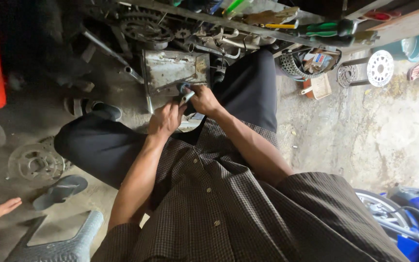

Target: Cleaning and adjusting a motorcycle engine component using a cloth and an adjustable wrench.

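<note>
While both hands meet at upper centre of the frame, the left hand [165, 119] closes on a small metal tool [186, 97], the right hand [204, 99] pinching a round part [183, 88] against the grey metal plate [170, 70]

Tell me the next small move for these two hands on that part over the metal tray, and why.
Probably steady the small round part with the right hand and press the tool in the left hand closer: both hands meet there over the metal tray, tool tip touching the part.
</note>
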